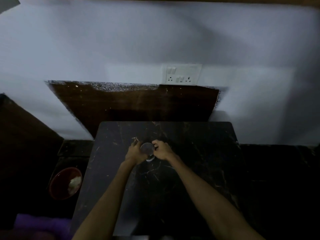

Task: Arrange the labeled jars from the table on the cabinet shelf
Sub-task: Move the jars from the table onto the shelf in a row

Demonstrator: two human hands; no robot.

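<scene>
Both hands clasp one jar [147,149] at table [199,153] centre, left hand [136,153] at 9 o'clock, right hand [161,149] at 3, likely steadying it for lifting.

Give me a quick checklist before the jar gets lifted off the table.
1. Both hands on the jar: ok, left hand and right hand flank it.
2. Lid on: ok, a round lid shows from above.
3. Grip firm: cannot tell, picture is dim and blurred.
4. Label readable: cannot tell.
5. Table around the jar free of obstacles: ok.
6. Cabinet shelf ready: cannot tell, not in view.
</scene>
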